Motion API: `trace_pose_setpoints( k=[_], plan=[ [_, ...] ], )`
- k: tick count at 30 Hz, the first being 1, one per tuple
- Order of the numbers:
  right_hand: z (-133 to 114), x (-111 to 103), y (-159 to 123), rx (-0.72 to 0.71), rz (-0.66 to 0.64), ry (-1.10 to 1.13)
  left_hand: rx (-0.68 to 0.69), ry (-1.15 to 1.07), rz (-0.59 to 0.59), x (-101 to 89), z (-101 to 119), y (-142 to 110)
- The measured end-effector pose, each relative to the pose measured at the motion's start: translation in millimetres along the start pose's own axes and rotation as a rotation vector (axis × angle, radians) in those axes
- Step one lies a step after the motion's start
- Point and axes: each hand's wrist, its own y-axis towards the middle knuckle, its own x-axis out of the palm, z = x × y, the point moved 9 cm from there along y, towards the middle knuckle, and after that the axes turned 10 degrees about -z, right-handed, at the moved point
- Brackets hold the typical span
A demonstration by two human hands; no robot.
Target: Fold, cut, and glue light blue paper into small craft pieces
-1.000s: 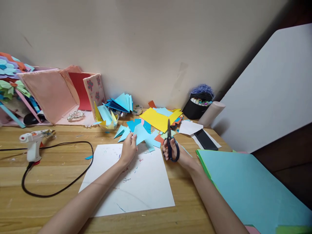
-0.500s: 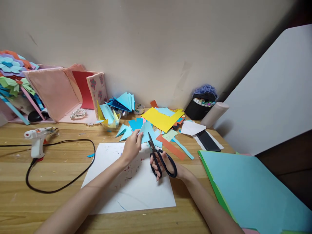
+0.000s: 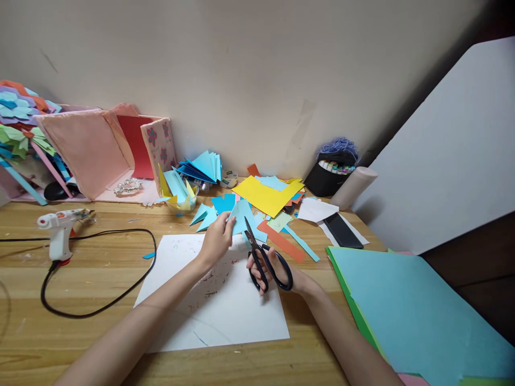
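My left hand (image 3: 216, 242) pinches a light blue paper piece (image 3: 243, 216) just above a white sheet (image 3: 217, 305) on the wooden desk. My right hand (image 3: 277, 268) has its fingers through the black handles of a pair of scissors (image 3: 263, 260). The blades point up and left, and their tips touch the lower edge of the blue piece. An orange paper strip (image 3: 281, 242) and a light blue strip (image 3: 303, 245) lie just right of the scissors.
A white glue gun (image 3: 60, 228) with a looping black cord (image 3: 100, 305) lies at the left. Yellow paper (image 3: 265, 195) and coloured scraps are piled behind. Large teal sheets (image 3: 414, 316) cover the right. A marker case (image 3: 328, 179), a black phone (image 3: 341, 230) and a pink box (image 3: 88, 150) stand farther back.
My right hand has swung the scissors from upright at the right down and left, to the blue piece. The left hand has kept its hold on the paper. The orange strip is uncovered.
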Motion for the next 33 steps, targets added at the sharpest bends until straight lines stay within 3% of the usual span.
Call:
trace_pose_setpoints(
  k=[11,22,26,33],
  plan=[
    [-2,0,1,-0.008,0.025,-0.057,-0.025,-0.022,0.004,-0.3,-2,-1],
    [-15,-4,-5,0.042,0.202,-0.299,-0.048,-0.107,0.002,-1.8,-2,0],
    [-17,2,-3,0.015,0.177,-0.27,-0.067,-0.111,-0.033,2.7,-1,-1],
    [-15,-5,-1,-0.001,0.295,-0.304,-0.097,-0.175,-0.056,7.0,-1,-2]
  ],
)
